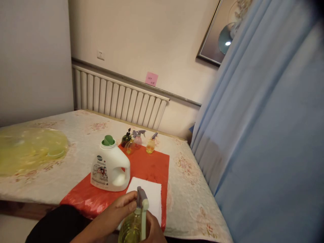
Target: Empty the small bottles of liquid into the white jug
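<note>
Both my hands are at the bottom edge of the view around a small spray bottle [134, 226] filled with yellow liquid. My left hand [111, 217] has its fingers closed on the bottle's grey trigger head. My right hand [153, 231] wraps the bottle body from the right. Just beyond lies a folded white cloth [152, 195] on a red plastic sheet [149, 165]. A white detergent jug [110, 167] with a green cap stands on the sheet to the left. Several small spray bottles [138, 141] stand at the sheet's far end.
The sheet lies on a bed or table with a floral cover [189, 189]. A yellow-green plastic bag [27, 150] lies at the left. A white radiator [118, 101] lines the wall behind. A blue curtain [265, 135] hangs close on the right.
</note>
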A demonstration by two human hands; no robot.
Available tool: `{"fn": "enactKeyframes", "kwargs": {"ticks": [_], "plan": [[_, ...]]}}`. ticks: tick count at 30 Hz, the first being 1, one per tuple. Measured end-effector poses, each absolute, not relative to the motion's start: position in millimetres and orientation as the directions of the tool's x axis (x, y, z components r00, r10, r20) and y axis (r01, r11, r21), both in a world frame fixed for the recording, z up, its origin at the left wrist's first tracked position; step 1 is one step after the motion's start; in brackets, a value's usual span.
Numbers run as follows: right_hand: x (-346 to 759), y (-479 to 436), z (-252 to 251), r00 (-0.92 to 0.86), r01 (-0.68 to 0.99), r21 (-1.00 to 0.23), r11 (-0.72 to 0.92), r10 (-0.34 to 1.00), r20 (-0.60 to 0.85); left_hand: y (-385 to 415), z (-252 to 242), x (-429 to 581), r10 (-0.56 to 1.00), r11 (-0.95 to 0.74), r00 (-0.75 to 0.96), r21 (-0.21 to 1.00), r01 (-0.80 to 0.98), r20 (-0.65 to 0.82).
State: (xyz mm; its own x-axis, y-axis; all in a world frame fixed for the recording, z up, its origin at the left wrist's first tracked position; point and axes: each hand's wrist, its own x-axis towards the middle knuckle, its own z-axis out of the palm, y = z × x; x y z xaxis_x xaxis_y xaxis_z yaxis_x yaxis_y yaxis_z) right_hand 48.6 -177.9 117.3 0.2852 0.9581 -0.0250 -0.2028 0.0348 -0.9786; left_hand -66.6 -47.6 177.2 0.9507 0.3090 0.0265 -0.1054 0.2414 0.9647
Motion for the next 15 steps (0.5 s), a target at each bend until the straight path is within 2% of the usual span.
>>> {"fn": "enactKeyframes", "kwargs": {"ticks": [3, 6, 12, 15], "plan": [[51, -176, 114, 0.295, -0.195, -0.98, 0.046, 0.955, -0.014, -47, 168, -57, 0.363, 0.236, 0.928, 0.956, -0.176, 0.081], [52, -175, 113, 0.312, -0.204, -0.976, 0.078, 0.95, 0.011, -46, 164, -56, 0.415, 0.227, 0.908, 0.959, -0.167, 0.059], [50, -173, 115, 0.235, -0.229, -0.971, 0.066, 0.972, 0.011, -44, 177, -72, 0.331, 0.205, 0.942, 0.979, -0.018, -0.052], [48, -172, 120, 0.249, -0.23, -0.968, 0.101, 0.968, 0.042, -44, 174, -69, 0.321, 0.234, 0.947, 0.968, -0.091, 0.012]]}}
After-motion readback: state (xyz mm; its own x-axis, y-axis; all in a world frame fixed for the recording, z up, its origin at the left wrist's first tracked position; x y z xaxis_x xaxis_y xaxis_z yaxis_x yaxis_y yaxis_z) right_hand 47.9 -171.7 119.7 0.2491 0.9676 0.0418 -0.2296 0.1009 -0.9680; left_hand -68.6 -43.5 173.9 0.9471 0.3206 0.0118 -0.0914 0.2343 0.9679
